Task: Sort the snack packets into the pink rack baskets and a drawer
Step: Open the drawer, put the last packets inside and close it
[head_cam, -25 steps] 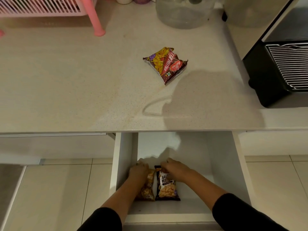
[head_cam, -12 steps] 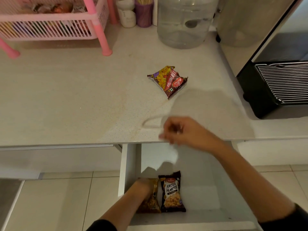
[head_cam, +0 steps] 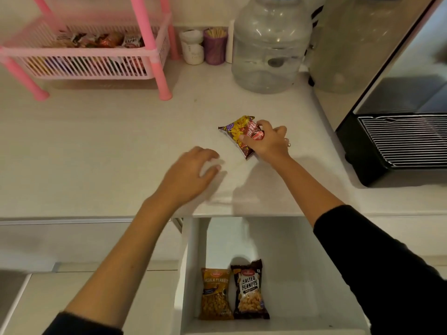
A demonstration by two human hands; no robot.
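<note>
Near the middle of the desk [head_cam: 96, 146], a bit toward its right edge, lies a yellow and red packet [head_cam: 238, 131]. The right hand [head_cam: 268, 141] is on it. Its fingers curl over the far side and the thumb pinches the near side, so this grip is closed round the packet, likely to lift it. The packet looks flat on the desk, not up in the air yet.

The left hand [head_cam: 191, 172] is over the desk near its front edge, just beside the packet but not touching it. Its fingers are loose and bent a little, and it holds nothing. It may be there to help, or just waiting.

Below the front edge the drawer [head_cam: 302, 274] is pulled out. Two peanut packets [head_cam: 234, 291] lie side by side at its front left, touching, with lots of room next to them. The drawer looks left open so more can go in.

At the back left corner stands the pink rack [head_cam: 150, 54]. Its basket already has packets in it. So this looks like the last loose packet on the desk. It could go to the drawer or the rack; I cannot tell which.
</note>
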